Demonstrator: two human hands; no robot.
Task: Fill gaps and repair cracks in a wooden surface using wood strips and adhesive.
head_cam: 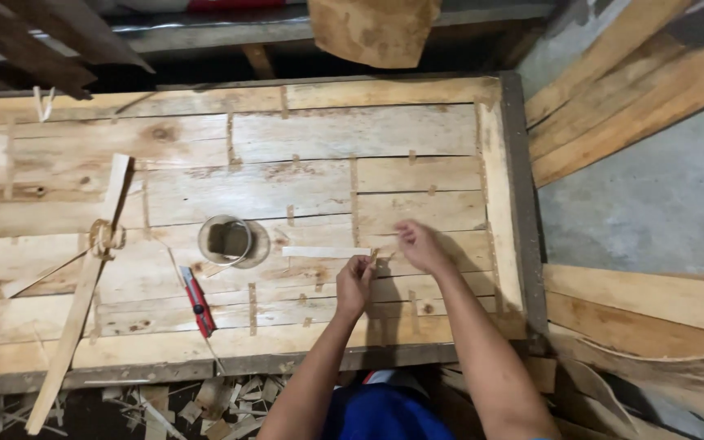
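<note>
Wooden strip (325,252) in left hand (354,285), near table edge (512,204)

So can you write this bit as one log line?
left hand: pinching pale tape strip | right hand: on veneer sheet | red cutter: lying nearby

Pale yellow-brown wood with dark knots is seen on the table (327,130). A red and black knife (198,301) and blue shorts (380,411) are seen.

A patched veneer table (205,130) bears a red knife (198,301), tape roll (226,240), strips (325,252).
</note>
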